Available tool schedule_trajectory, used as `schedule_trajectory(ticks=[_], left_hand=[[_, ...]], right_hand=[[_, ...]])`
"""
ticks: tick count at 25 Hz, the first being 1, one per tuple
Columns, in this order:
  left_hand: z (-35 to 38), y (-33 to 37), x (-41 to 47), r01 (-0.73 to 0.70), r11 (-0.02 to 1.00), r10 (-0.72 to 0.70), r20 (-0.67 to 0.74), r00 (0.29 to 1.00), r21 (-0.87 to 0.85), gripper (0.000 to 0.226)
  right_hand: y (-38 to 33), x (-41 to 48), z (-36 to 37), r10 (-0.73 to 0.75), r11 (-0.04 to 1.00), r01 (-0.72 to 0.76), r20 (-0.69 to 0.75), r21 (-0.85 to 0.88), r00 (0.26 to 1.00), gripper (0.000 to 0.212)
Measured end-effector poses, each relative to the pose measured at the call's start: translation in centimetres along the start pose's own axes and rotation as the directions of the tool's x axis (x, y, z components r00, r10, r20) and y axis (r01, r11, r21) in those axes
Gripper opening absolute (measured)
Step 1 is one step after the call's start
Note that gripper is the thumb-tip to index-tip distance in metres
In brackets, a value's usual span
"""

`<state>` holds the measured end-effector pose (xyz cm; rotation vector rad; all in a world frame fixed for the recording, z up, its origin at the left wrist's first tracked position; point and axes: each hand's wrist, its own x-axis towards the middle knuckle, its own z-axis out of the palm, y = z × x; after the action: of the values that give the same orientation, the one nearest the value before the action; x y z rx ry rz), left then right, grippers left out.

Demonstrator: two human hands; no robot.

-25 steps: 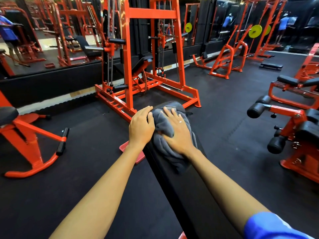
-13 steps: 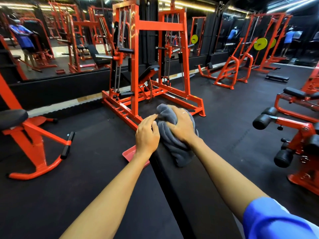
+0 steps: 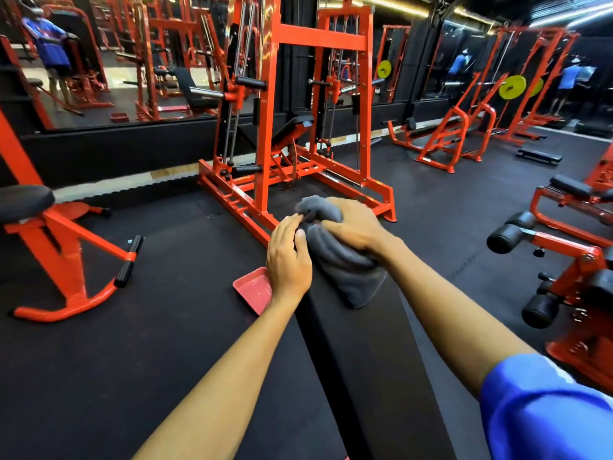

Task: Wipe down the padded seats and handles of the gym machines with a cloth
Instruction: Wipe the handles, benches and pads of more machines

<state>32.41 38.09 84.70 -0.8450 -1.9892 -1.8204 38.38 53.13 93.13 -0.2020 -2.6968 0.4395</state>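
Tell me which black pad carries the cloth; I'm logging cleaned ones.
The long bench pad under the grey cloth; the left round seat and right foam rollers are bare.

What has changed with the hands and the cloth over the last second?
The right hand, flat on the grey cloth a second ago, has curled and bunched it up, gripping it at the far end of the bench pad. The left hand stays at the pad's left edge beside the cloth.
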Motion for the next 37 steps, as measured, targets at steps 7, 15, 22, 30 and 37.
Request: schedule_trajectory(ticks=[7,15,22,30,37], left_hand=[[0.1,-0.6,-0.6,0.051,0.997,-0.050,0.014,0.999,-0.066,0.058],[-0.2,-1.6,0.1,-0.073,0.994,0.076,0.036,0.996,-0.079,0.048],[-2.3,-3.1,3.8,-0.121,0.984,0.163,0.392,0.905,-0.130,0.046],[-4.4,-2.6,4.1,0.033,0.987,0.049,0.496,0.867,-0.156,0.051],[-8.7,-4.8,4.4,0.153,0.964,-0.036,0.460,0.887,-0.219,0.049]], right_hand=[[1.7,2.5,-1.8,-0.023,0.998,0.029,0.096,-0.061,0.995,0.034],[-1.0,-2.8,1.5,-0.302,0.936,0.328,-0.189,0.128,0.934,0.020],[-0.4,-1.1,1.4,-0.025,0.997,0.042,-0.233,0.065,0.972,0.013],[-3.6,-1.9,0.6,0.079,0.996,-0.069,-0.222,0.053,0.972,0.019],[-10.3,-2.3,4.5,0.155,0.975,-0.196,-0.308,-0.106,0.939,0.024]])
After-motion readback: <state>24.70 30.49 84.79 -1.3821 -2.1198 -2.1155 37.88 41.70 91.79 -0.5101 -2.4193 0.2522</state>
